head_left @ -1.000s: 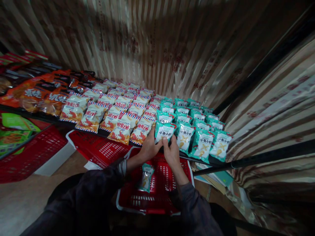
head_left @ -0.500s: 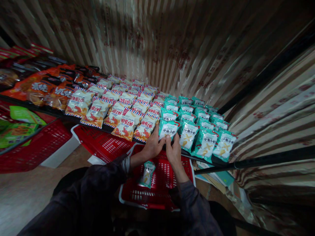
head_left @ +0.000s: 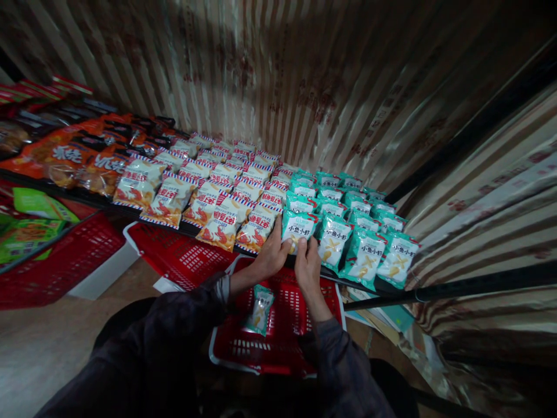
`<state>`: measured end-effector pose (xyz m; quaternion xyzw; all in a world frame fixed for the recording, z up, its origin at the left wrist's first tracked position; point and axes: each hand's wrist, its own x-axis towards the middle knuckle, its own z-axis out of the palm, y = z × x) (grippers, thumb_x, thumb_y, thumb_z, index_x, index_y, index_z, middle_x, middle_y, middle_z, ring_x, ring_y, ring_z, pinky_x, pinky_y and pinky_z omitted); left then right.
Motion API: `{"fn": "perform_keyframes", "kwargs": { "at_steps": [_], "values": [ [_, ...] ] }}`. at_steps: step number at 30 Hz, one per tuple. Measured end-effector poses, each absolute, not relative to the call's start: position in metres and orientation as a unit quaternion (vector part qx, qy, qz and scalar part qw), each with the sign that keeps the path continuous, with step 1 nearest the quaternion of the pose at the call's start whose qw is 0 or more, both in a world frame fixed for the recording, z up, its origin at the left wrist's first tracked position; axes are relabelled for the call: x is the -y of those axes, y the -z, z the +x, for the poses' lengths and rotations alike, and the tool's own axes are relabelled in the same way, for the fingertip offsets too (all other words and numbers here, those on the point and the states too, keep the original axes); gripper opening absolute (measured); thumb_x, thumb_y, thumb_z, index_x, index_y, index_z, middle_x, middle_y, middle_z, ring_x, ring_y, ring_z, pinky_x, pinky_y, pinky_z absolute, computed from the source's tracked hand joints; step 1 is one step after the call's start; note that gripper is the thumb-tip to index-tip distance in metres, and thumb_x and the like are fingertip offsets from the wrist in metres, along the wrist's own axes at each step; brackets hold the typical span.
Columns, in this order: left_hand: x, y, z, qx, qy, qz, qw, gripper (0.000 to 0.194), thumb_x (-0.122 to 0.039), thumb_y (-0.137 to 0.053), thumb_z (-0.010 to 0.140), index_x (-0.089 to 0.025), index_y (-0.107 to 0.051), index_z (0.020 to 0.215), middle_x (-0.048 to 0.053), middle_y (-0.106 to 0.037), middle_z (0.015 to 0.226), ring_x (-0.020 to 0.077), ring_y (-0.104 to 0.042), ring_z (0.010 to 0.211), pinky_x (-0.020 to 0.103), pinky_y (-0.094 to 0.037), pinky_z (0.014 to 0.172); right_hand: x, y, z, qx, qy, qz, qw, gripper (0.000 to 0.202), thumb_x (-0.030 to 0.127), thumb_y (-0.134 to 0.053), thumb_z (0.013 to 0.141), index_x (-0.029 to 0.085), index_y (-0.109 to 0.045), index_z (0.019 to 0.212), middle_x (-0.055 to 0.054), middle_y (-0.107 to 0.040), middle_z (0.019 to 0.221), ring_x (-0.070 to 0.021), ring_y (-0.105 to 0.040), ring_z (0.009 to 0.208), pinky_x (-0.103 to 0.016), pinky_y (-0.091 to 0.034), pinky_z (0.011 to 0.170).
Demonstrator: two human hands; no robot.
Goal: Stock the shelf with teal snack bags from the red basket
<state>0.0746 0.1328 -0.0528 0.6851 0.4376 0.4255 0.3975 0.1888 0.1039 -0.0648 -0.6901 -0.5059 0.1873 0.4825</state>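
Both my hands are closed on the sides of one teal-and-white snack bag (head_left: 299, 225) at the front left of a block of matching bags. My left hand (head_left: 273, 252) grips its left edge, beside the white-and-orange snack bags (head_left: 256, 225). On its right edge is my right hand (head_left: 307, 264), with the thumb against the lower front. The bag stands tilted back on the shelf's front edge, its printed face toward me. Below my wrists is a red basket (head_left: 285, 367) with one teal snack bag (head_left: 261, 310) lying in it.
Orange-and-black bags (head_left: 72, 159) fill the shelf's left part. A second red basket (head_left: 178, 252) is under the shelf, and another at far left holds green packets (head_left: 30, 235). Black metal bars (head_left: 478, 284) cross at right. A striped plastic sheet (head_left: 261, 75) hangs behind.
My right thumb has shifted slightly right and away from the left one on the bag's lower front. The bag stays in nearly the same place, and both hands still hold it.
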Motion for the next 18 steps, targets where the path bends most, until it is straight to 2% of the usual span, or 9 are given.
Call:
{"fn": "perform_keyframes", "kwargs": {
  "at_steps": [3,8,11,18],
  "values": [
    [-0.1322,0.0515,0.0737,-0.445,-0.423,0.684,0.393,0.07,-0.033,-0.038,0.092,-0.008,-0.016,0.154,0.019,-0.037,0.154,0.0279,-0.034,0.143,0.049,-0.025,0.119,-0.1026,0.0652,0.1879,0.507,-0.191,-0.673,0.503,0.069,0.062,-0.032,0.091,0.009,-0.048,0.132,-0.023,-0.062,0.126,-0.0307,-0.059,0.116,-0.046,-0.045,0.095],
    [-0.1343,0.0551,0.0741,-0.444,-0.42,0.691,0.386,0.069,-0.033,-0.036,0.093,-0.006,-0.015,0.154,0.02,-0.048,0.146,0.0291,-0.048,0.133,0.049,-0.034,0.114,-0.1028,0.065,0.1868,0.504,-0.214,-0.652,0.525,0.064,0.058,-0.038,0.091,0.012,-0.048,0.134,-0.02,-0.061,0.131,-0.0278,-0.057,0.122,-0.045,-0.043,0.102],
    [-0.1357,0.0571,0.0738,-0.443,-0.416,0.693,0.387,0.068,-0.032,-0.035,0.093,-0.006,-0.017,0.154,0.02,-0.047,0.147,0.0294,-0.046,0.134,0.05,-0.033,0.115,-0.1043,0.0645,0.1864,0.494,-0.208,-0.652,0.536,0.063,0.057,-0.04,0.091,0.012,-0.049,0.133,-0.02,-0.061,0.131,-0.0274,-0.057,0.121,-0.045,-0.043,0.102],
    [-0.1343,0.057,0.0735,-0.425,-0.44,0.688,0.389,0.066,-0.036,-0.034,0.095,-0.008,-0.019,0.153,0.017,-0.039,0.153,0.0264,-0.034,0.144,0.046,-0.025,0.12,-0.1108,0.0654,0.188,0.489,-0.15,-0.679,0.526,0.059,0.06,-0.036,0.091,0.013,-0.056,0.121,-0.018,-0.066,0.115,-0.0272,-0.061,0.107,-0.044,-0.044,0.096]
  ]
}}
